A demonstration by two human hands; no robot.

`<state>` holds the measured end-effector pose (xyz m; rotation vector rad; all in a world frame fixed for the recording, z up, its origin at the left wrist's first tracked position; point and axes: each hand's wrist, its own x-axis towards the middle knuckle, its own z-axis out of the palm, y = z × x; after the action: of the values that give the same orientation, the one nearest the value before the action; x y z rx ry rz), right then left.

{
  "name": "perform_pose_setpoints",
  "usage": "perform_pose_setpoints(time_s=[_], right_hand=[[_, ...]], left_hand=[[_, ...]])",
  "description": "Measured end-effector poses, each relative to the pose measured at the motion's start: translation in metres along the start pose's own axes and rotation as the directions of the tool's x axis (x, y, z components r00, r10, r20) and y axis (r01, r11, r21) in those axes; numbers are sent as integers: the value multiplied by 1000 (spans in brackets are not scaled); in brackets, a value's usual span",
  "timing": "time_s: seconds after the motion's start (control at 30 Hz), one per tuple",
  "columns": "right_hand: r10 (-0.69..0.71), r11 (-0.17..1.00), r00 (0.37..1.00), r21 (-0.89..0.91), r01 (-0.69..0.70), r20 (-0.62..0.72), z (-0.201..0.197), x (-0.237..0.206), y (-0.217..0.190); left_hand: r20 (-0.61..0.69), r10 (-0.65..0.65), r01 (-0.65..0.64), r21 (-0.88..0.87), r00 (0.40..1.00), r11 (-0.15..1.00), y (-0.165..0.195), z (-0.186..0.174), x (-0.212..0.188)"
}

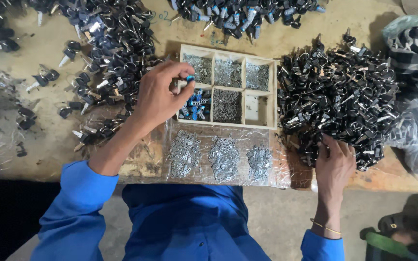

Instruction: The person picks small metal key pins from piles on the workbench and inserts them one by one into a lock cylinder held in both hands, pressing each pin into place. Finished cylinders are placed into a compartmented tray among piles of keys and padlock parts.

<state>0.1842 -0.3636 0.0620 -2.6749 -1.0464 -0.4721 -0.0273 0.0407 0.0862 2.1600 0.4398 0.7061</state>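
My left hand (158, 94) hovers over the left side of a white wooden compartment tray (244, 125), its fingertips pinched on a small blue part (189, 78). Below the fingers, the tray's lower left compartment holds more blue parts (194, 107); other compartments hold small silver metal pieces. My right hand (334, 164) rests with fingers spread on the near edge of a big heap of black keyed lock parts (339, 96) to the right of the tray. Both arms wear blue sleeves.
A clear plastic sheet (276, 166) in front of the tray bears three small piles of silver pieces. More black lock parts lie heaped at the left (117, 53) and along the far edge (247, 14). A striped cloth (417, 53) and plastic bags sit at right.
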Motion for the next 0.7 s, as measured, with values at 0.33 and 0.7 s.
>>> perform_pose_setpoints(time_s=[0.33,0.7], right_hand=[[159,895,985,412,-172,67,-2,14,-23],[42,649,970,732,-209,240,38,9,-98]], left_hand=[[-17,183,-179,-314,983,932,-5,59,-6],[-77,129,-149,-410,989,900,-11,61,-17]])
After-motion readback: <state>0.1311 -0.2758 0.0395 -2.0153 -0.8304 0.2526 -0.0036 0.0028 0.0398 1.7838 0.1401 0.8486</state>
